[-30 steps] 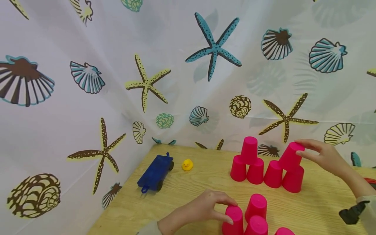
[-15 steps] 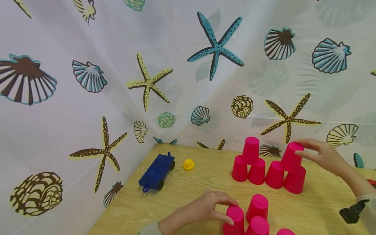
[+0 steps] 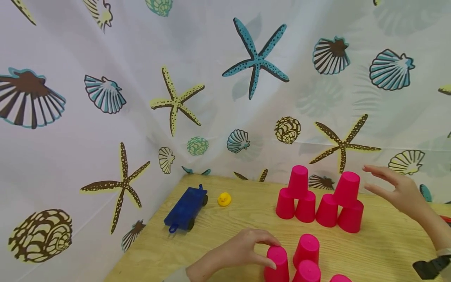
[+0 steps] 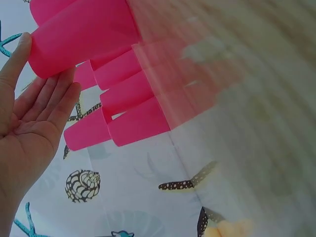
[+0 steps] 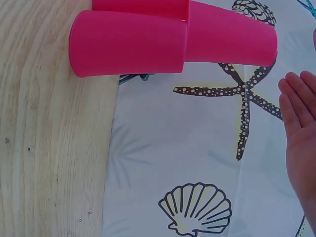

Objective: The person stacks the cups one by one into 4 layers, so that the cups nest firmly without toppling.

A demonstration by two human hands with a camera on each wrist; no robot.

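Observation:
My left hand (image 3: 243,248) pinches a bright pink upside-down cup (image 3: 277,263) between thumb and fingers near its top, at the front of the table. In the left wrist view the thumb and fingertips meet that cup (image 4: 84,37) at its narrow end. My right hand (image 3: 405,192) is held with straight fingers just right of a pink cup (image 3: 347,188), with a gap between them. That cup rests across two others, a left one (image 3: 327,210) and a right one (image 3: 351,216). The right wrist view shows the same cup (image 5: 229,33) apart from the right hand (image 5: 303,113).
Left of it stands a matching three-cup stack with a top cup (image 3: 298,182). Other pink cups, a rear one (image 3: 306,250) and a nearer one (image 3: 307,271), sit beside my left hand. A blue wheeled cart (image 3: 186,207) and yellow rubber duck (image 3: 224,199) stand farther left. A printed curtain (image 3: 211,78) hangs behind.
My right hand has let go of the top cup and moved away to the right. The cup stays on its two lower cups. My left hand keeps its hold.

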